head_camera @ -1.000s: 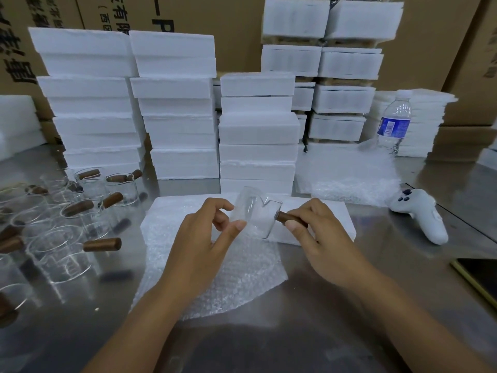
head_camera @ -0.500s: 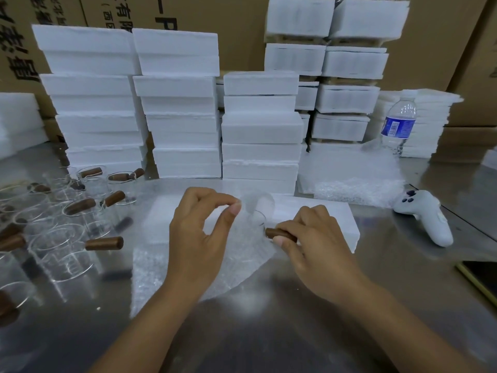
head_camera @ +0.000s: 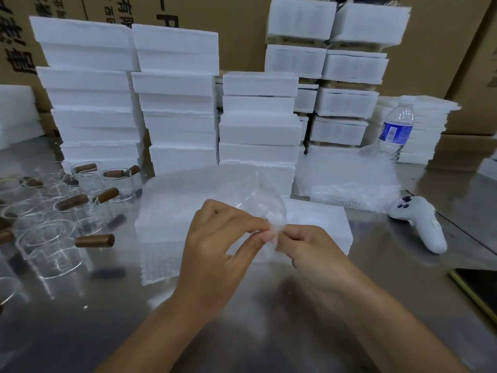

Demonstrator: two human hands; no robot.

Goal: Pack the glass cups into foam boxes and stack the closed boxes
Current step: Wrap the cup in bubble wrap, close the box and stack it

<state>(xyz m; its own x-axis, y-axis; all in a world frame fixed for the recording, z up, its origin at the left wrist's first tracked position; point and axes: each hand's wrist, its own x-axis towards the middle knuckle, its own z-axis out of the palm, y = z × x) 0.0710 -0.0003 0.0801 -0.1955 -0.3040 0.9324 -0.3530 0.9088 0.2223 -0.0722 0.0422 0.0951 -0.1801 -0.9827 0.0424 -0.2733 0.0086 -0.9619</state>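
Head view: Left hand (head_camera: pixel 215 243) and right hand (head_camera: pixel 312 251) meet above the steel counter (head_camera: pixel 269 332). The fingers (head_camera: pixel 258 234) of both hands are pinched closed on the gathered bubble wrap (head_camera: pixel 188 200), which covers a glass cup (head_camera: pixel 265 208) held between them, over a foam box (head_camera: pixel 320 222). Unwrapped glass cups with brown handles (head_camera: pixel 67 219) stand at the left. Stacked foam boxes (head_camera: pixel 174 103) line the rear. A water bottle (head_camera: pixel 395 130) and a white controller (head_camera: pixel 422 224) sit at the right.
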